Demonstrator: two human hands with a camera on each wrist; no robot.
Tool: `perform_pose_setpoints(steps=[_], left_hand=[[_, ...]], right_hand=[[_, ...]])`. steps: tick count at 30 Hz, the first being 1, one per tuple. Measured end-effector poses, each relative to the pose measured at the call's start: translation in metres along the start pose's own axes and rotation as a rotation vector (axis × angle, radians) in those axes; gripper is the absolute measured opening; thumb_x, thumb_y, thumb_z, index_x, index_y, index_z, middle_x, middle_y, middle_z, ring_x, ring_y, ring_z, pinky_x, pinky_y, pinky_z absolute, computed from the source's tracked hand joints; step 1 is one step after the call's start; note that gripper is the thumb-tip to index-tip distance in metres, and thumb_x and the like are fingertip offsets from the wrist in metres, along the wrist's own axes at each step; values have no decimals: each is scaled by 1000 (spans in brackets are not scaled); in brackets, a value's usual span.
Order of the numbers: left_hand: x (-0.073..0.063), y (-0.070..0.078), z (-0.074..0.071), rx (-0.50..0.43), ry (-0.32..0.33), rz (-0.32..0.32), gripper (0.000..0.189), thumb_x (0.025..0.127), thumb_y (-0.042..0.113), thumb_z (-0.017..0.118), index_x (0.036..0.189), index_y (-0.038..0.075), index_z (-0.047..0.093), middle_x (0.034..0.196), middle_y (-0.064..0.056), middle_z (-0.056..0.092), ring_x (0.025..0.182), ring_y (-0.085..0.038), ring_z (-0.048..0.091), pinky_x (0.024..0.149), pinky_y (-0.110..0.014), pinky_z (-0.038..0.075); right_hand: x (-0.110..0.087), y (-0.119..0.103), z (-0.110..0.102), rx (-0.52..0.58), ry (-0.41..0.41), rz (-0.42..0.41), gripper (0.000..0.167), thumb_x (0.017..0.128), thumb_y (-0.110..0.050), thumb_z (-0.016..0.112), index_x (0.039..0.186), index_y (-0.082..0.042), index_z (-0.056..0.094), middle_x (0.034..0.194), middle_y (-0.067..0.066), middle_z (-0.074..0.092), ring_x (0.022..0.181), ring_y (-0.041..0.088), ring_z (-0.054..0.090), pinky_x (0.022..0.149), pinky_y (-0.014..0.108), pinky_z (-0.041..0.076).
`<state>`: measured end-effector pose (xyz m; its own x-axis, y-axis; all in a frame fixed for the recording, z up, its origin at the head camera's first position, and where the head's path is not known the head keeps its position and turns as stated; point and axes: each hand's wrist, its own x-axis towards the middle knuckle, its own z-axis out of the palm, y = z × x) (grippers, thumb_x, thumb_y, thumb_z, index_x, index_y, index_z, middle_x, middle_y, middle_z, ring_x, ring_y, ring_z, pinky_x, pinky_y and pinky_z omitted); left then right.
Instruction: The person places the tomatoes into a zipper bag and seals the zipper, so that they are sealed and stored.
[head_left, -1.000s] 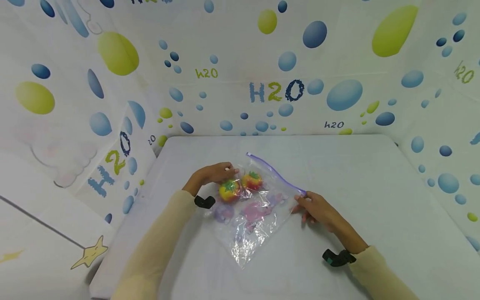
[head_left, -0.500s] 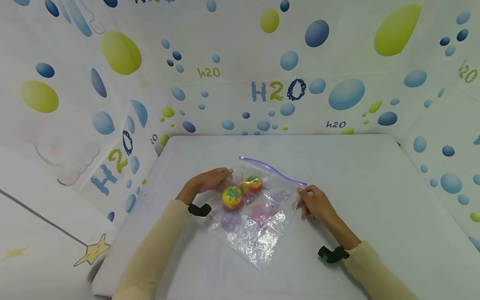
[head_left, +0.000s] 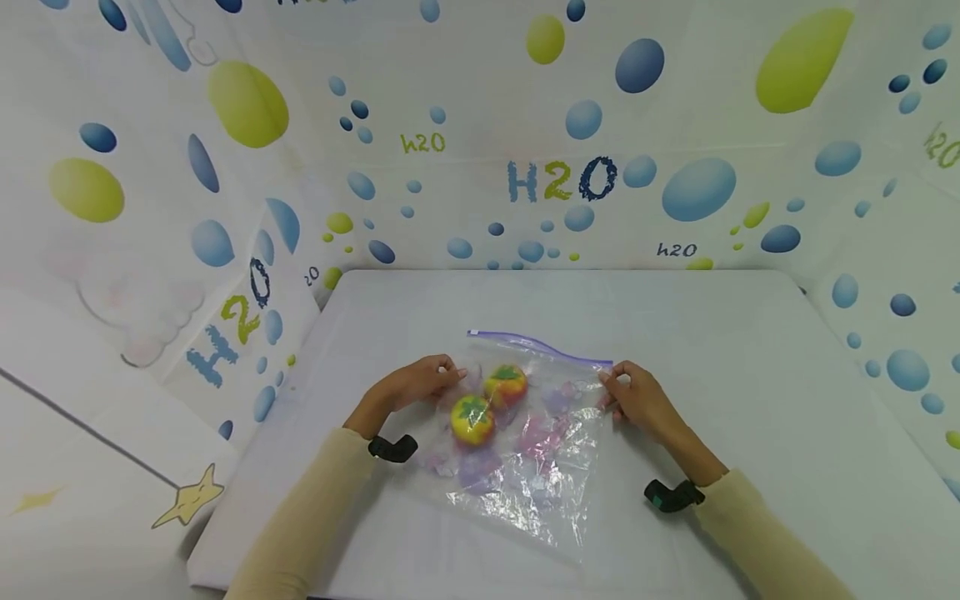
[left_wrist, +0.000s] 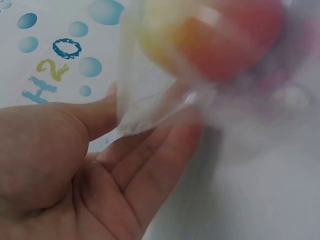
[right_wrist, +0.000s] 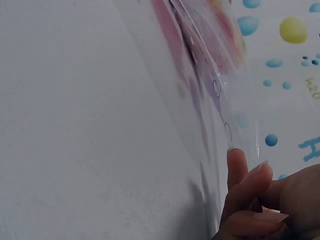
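A clear zip bag (head_left: 525,479) with a purple zip strip (head_left: 540,343) lies on the white table (head_left: 750,350). Two yellow-and-red toy fruits (head_left: 472,419) (head_left: 506,385) sit inside it near the strip, with pink and purple shapes (head_left: 536,442) beside them. My left hand (head_left: 423,385) pinches the bag's upper left edge; in the left wrist view the thumb (left_wrist: 95,117) lies over the plastic and the fingers (left_wrist: 150,170) under it, with a blurred fruit (left_wrist: 225,35) just above. My right hand (head_left: 637,398) pinches the strip's right end; its fingers (right_wrist: 247,192) curl at the bag edge (right_wrist: 210,85).
A bubble-printed curtain (head_left: 562,125) closes in the table at the back and on both sides. The table's left edge (head_left: 255,475) drops off beside my left forearm. Bare tabletop lies behind the bag and to its right.
The bag has turned and slid nearer to me, so the zip strip now runs almost level. My right hand has risen with the strip's end, and my left hand has come nearer and lower.
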<state>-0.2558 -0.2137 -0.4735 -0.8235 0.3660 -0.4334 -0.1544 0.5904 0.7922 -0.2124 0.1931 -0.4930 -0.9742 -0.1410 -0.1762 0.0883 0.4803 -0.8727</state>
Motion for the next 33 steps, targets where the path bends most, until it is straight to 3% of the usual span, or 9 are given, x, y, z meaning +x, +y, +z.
perform_pose_setpoints(steps=[4, 7, 10, 13, 19, 25, 33], left_hand=[[-1, -2, -2, 10, -56, -5, 43, 104, 50, 63, 109, 8, 60, 91, -5, 59, 89, -19, 57, 84, -32, 47], [3, -1, -5, -21, -74, -22, 51, 105, 52, 60, 125, 5, 62, 114, -9, 67, 107, -22, 65, 100, -36, 53], [13, 1, -8, -64, -71, -16, 62, 106, 53, 58, 141, 2, 57, 138, -14, 63, 127, -28, 62, 112, -43, 50], [22, 7, -10, -80, -47, -6, 64, 107, 50, 58, 147, 0, 54, 146, -17, 59, 134, -31, 58, 117, -47, 45], [30, 19, -12, -73, 28, -28, 51, 106, 40, 63, 142, 4, 58, 139, -14, 60, 127, -29, 57, 118, -48, 44], [27, 22, -11, -126, 81, 2, 40, 107, 28, 64, 136, 1, 60, 130, -14, 61, 119, -27, 57, 115, -45, 47], [30, 8, -10, -219, 166, 42, 28, 107, 18, 63, 127, -1, 60, 101, -4, 65, 93, -14, 62, 87, -24, 56]], right_hand=[[5, 2, -6, -75, -22, -51, 31, 112, -32, 52, 117, -1, 51, 77, 2, 74, 55, 13, 60, 54, 27, 48], [8, 3, -10, -113, -36, -68, 33, 112, -33, 52, 117, -1, 52, 77, 3, 74, 56, 14, 62, 56, 28, 49], [11, 4, -12, -148, -35, -75, 33, 112, -35, 53, 115, -1, 54, 75, 2, 73, 58, 14, 61, 57, 28, 49], [13, 3, -13, -161, -26, -75, 34, 111, -35, 54, 115, -1, 56, 73, 2, 72, 59, 15, 60, 57, 29, 49], [17, -2, -12, -109, -50, -47, 40, 111, -37, 55, 123, 1, 58, 81, 5, 75, 67, 14, 66, 61, 28, 53], [20, -5, -12, -86, -76, -38, 38, 110, -32, 57, 126, 3, 57, 85, 5, 75, 73, 13, 68, 66, 29, 54], [22, 0, -16, -71, -68, -74, 28, 109, -25, 59, 119, 1, 59, 76, 2, 71, 68, 12, 61, 61, 26, 49]])
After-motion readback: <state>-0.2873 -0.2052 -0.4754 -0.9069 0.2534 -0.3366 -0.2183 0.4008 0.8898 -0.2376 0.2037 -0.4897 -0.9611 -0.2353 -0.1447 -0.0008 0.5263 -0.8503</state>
